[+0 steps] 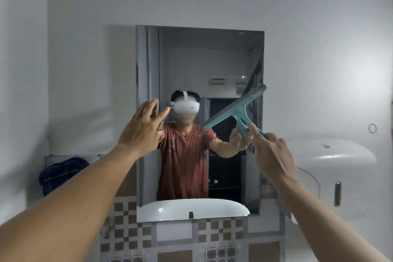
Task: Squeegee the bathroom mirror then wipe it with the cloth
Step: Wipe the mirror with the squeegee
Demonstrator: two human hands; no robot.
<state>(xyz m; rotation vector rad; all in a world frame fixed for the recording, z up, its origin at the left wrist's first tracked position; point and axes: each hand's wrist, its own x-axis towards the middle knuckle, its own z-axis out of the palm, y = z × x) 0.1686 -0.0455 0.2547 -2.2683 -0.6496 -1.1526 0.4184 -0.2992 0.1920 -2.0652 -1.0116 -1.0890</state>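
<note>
— Head view first: where's the squeegee right now?

— Pinched by its handle in my right hand, fingers closed round the grip, index finger lying along it. The blade runs up and away from my knuckles on a slant, its far tip at the right edge of the mirror. I can't tell whether the rubber is touching the glass.

— How would you make the stroke a good one?

— Level the blade first, I think; on this slant it would leave a wedge unswept. Then seat the whole rubber edge on the glass near the top, keep even pressure, and pull straight down in one pass, overlapping the next. Tilting the handle slightly off the glass should let the edge bite rather than skip.

— And your arms?

— Both stretched forward and up. My right wrist is cocked back, handle pointing toward me. My left hand is spread, fingers apart, holding nothing, raised by the mirror's left edge; whether it touches the glass I can't say.

— The cloth?

— A dark blue one lies bunched on a ledge below and left of my left forearm, well apart from both hands. I judge it's for wiping afterwards.
</note>
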